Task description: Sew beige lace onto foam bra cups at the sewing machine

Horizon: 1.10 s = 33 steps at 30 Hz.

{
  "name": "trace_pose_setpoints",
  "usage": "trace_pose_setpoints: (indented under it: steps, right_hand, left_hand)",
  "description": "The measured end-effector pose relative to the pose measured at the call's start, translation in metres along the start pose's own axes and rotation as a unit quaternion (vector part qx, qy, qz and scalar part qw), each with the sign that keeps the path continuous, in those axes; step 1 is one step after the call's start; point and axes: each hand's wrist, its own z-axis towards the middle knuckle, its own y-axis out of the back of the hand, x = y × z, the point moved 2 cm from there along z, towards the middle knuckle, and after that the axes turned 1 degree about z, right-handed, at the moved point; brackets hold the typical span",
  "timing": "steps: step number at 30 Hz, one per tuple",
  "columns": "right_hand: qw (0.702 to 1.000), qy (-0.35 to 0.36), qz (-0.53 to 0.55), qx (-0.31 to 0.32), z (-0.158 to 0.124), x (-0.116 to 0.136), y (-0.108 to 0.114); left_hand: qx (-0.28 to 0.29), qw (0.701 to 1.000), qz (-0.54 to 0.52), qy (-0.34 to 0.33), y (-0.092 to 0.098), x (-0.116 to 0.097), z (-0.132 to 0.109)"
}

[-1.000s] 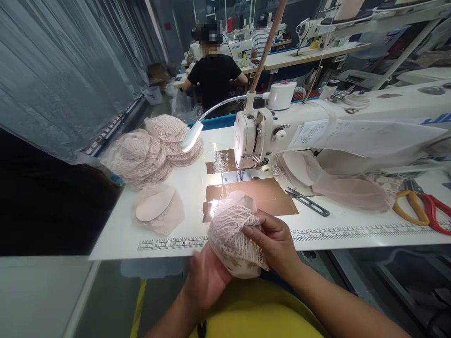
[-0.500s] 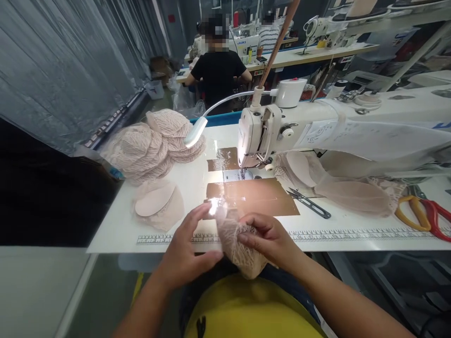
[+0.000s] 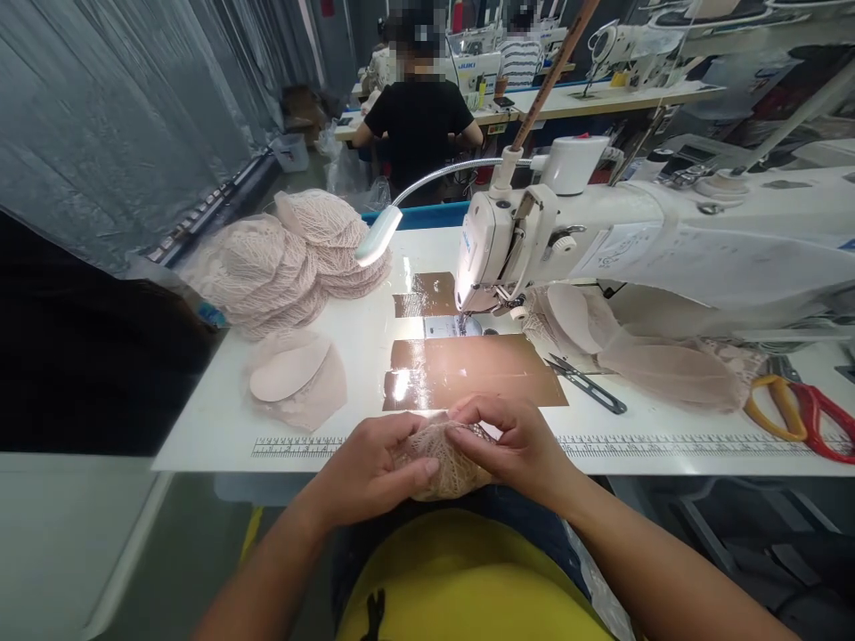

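Both hands hold one beige lace bra cup (image 3: 449,472) at the table's front edge, just above my lap. My left hand (image 3: 378,467) grips its left side, thumb on the lace in front and fingers behind. On the upper right edge, my right hand (image 3: 514,445) pinches the lace between thumb and fingers. Part of the cup is hidden by the hands. Beyond it stands a white sewing machine (image 3: 508,249), its needle area lit, with brown tape (image 3: 468,369) stuck on the table before it. A single cup piece with a smooth pad (image 3: 287,369) lies to the left.
Stacked lace cups (image 3: 260,276) fill the back left. Thread snips (image 3: 588,385), sheer cup pieces (image 3: 674,369) and red-and-yellow-handled scissors (image 3: 802,409) lie right. A ruler strip (image 3: 668,445) runs along the front edge. A lamp (image 3: 379,236) arches over the table. A person (image 3: 420,125) sits ahead.
My left hand has moved right and closed on the lace cup, which it was apart from before. The cup, hanging from my right hand earlier, is now turned and held between both hands.
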Motion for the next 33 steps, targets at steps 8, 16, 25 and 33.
trace_pose_setpoints:
  steps: [8,16,25,33]
  right_hand:
    - [0.999,-0.027,-0.003,-0.024,0.006,0.0,-0.002]
    - [0.997,-0.067,-0.008,-0.023,0.01,-0.008,0.005]
    - [0.986,-0.11,0.119,0.045,0.015,-0.01,0.015]
    - [0.952,-0.144,0.265,0.054,0.021,-0.021,0.014]
  left_hand:
    - [-0.005,1.0,-0.009,0.006,0.002,0.006,0.009]
    - [-0.006,0.999,-0.043,0.015,-0.002,0.01,0.021]
    - [0.047,0.983,-0.179,0.009,0.0,0.01,0.031]
    - [-0.037,0.935,-0.35,0.04,-0.025,0.022,0.047]
